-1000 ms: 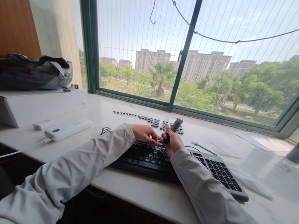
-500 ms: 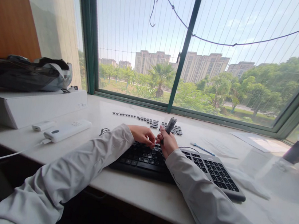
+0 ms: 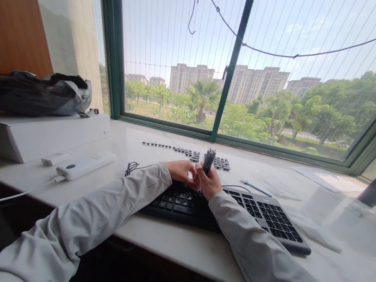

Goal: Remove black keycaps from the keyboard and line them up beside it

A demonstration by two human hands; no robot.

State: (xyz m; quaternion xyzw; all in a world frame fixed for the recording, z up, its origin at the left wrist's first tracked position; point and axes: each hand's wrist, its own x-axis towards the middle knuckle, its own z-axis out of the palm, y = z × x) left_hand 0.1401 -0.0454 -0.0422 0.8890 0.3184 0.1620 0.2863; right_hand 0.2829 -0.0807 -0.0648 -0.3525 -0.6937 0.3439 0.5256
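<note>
Black, and standing almost upright now, is the small tool [image 3: 208, 159] in the right hand [image 3: 209, 182]; a second ago it leaned to the right, with its top pointing toward the window, and half a second ago it leaned less. So the hand has turned the tool to vertical while its lower end stays down at the top rows of the black keyboard [image 3: 261, 215]. I judge that the tool is being set straight over one key, but the tip itself is hidden behind the fingers.

In the head view, which is the only one, the right hand is closed around the lower part of the tool, thumb side toward the left, and its wrist rests over the keyboard. The left hand [image 3: 180, 171] lies just beside it, touching or nearly touching. Its fingers [image 3: 190, 178] are curled and pinched at the keys next to the tool; whether they hold a key cap I cannot tell. Both forearms in light grey sleeves come in from below and meet over the middle of the keyboard.

Behind the hands, rows of loose key caps [image 3: 218, 163] lie on the pale stone tabletop [image 3: 168, 240], near the window. A white remote-like device [image 3: 85, 164] rests well apart to the left.
</note>
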